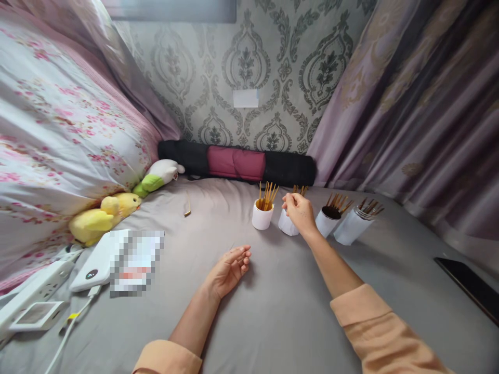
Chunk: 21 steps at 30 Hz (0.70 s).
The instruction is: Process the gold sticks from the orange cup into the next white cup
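With the left hand (229, 271) loosely open, the right hand (299, 210), its grip unclear, could topple a white cup (287, 225) of sticks (302, 190) by bumping its rim.

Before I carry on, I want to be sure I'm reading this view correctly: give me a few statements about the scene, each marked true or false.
1. The right hand partly hides the second white cup from the left. True.
2. The left hand is gripping a cup. False: it is loosely curled, with nothing seen in it.
3. A yellow plush toy lies beside the floral fabric. True.
4. The leftmost white cup has no sticks in it. False: several thin sticks stand in it.
5. A long black bundle with a maroon middle lies in front of the patterned wall. True.
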{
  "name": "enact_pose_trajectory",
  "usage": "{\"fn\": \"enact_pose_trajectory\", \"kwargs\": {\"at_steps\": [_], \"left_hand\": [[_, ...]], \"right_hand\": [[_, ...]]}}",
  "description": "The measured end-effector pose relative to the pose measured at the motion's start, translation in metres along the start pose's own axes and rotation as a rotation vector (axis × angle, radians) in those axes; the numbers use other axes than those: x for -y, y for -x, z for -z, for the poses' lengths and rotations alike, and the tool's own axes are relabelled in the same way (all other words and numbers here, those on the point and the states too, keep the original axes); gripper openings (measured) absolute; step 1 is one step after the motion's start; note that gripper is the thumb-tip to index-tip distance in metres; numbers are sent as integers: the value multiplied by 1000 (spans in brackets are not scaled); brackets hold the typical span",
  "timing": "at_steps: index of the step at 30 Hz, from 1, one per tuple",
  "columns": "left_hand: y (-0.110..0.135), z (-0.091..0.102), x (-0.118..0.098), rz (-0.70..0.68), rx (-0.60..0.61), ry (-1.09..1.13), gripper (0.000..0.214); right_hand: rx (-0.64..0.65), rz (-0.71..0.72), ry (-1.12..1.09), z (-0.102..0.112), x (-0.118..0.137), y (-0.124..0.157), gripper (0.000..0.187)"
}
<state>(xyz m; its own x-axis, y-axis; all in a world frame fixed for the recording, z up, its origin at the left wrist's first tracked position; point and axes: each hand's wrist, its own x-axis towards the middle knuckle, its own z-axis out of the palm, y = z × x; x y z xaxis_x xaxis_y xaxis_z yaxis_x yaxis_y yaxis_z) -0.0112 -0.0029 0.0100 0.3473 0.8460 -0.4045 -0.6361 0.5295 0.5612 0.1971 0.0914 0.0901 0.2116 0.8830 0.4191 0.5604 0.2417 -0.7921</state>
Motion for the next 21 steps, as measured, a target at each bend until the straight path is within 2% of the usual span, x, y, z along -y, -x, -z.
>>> {"fn": "enact_pose_trajectory", "kwargs": {"at_steps": [10, 15, 21], "left_hand": [[0, -1, 0, -8, -8, 13, 18], [1, -2, 0, -8, -13, 3, 17], [1, -2, 0, -22, 6, 4, 19]], "right_hand": [[111, -75, -141, -11, 0, 28, 37], [219, -179, -221, -29, -4, 55, 35], [283, -160, -173, -57, -17, 81, 35]]}}
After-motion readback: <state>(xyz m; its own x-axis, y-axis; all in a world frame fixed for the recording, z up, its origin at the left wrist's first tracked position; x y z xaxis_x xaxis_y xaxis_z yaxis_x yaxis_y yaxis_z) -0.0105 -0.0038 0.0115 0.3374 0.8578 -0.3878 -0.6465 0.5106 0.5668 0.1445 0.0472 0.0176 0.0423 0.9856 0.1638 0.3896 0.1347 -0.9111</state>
